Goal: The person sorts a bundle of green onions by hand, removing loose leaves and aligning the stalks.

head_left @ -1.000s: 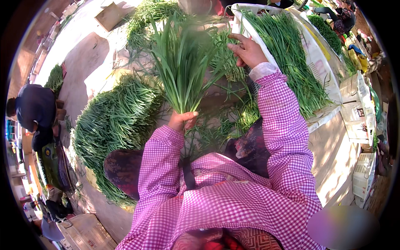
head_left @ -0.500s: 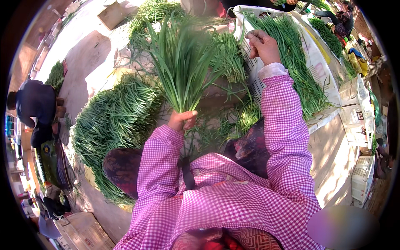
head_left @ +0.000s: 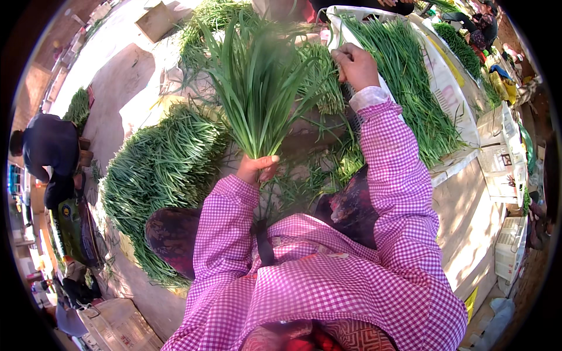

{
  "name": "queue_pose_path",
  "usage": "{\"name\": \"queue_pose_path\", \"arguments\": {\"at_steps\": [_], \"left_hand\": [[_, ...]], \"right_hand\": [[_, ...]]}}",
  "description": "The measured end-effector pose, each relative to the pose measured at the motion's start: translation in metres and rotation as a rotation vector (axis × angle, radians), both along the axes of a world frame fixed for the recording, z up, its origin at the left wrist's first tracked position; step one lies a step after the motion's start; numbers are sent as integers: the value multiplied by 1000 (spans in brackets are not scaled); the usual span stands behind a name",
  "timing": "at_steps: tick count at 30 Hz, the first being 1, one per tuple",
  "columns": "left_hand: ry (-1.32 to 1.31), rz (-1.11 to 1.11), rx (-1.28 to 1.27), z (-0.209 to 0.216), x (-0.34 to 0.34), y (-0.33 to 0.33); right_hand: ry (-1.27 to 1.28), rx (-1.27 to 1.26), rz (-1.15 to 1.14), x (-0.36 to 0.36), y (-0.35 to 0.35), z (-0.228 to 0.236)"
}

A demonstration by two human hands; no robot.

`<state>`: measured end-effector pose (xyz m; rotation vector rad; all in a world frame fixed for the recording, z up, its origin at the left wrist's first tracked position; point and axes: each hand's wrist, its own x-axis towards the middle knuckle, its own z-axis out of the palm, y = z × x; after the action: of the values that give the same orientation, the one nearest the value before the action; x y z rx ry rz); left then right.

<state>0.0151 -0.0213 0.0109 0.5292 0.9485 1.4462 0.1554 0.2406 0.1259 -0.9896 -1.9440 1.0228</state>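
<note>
Upright in front of me stands a bunch of garlic chives (head_left: 257, 99), its long flat green leaves fanned out at the top. My left hand (head_left: 257, 168) is wrapped round its narrow lower end, thumb across the front. Up and to the right, apart from the bunch, my right hand (head_left: 357, 67) is closed with thumb and fingertips pinched together. Whatever lies in that pinch, if anything, is too small to make out. That hand is near the left edge of a white crate (head_left: 335, 23) holding long, neatly laid green chives (head_left: 404, 82).
A large heap of chives (head_left: 164, 181) lies by my left knee. Smaller piles (head_left: 322, 76) and loose leaves (head_left: 304, 190) lie ahead. A cardboard box (head_left: 157, 22) stands far left. A person (head_left: 50, 146) bends over at left. White crates (head_left: 500, 152) line the right side.
My right hand has moved a little left, towards the bunch, its fingers now turned further downward. My left hand and the bunch have stayed nearly still.
</note>
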Motion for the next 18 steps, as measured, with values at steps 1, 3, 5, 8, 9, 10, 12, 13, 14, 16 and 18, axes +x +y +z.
{"name": "queue_pose_path", "arguments": {"at_steps": [1, 3, 5, 8, 9, 10, 12, 13, 14, 16, 18], "left_hand": [[-1, 10, 1, 3, 0, 0], [-5, 26, -3, 5, 0, 0], [-14, 44, -16, 6, -1, -2], [-30, 44, -28, 4, -2, -1], [-34, 36, -23, 4, -2, -1], [-37, 36, -21, 2, -4, -1], [-42, 25, -9, -1, -5, -2], [-42, 16, -2, -2, -5, -2], [-43, 7, 4, -2, -5, -2], [-27, 17, -5, 1, -4, -2], [-20, 24, -11, 2, -4, -1]], "right_hand": [[144, -56, -23, 6, 9, 2], [351, -292, -52, 20, 31, 0], [237, -174, 0, 23, 25, 3], [109, 30, 176, 20, 29, -23], [35, 39, 217, 22, 31, -33], [-35, 52, 267, 17, 22, -30], [-269, -11, 327, 11, 3, -11], [-431, -88, 335, 9, -4, -4], [-424, -34, 308, 8, -7, -4], [-376, 49, 220, 5, -7, -4], [-299, 76, 119, 5, -2, -3]]}}
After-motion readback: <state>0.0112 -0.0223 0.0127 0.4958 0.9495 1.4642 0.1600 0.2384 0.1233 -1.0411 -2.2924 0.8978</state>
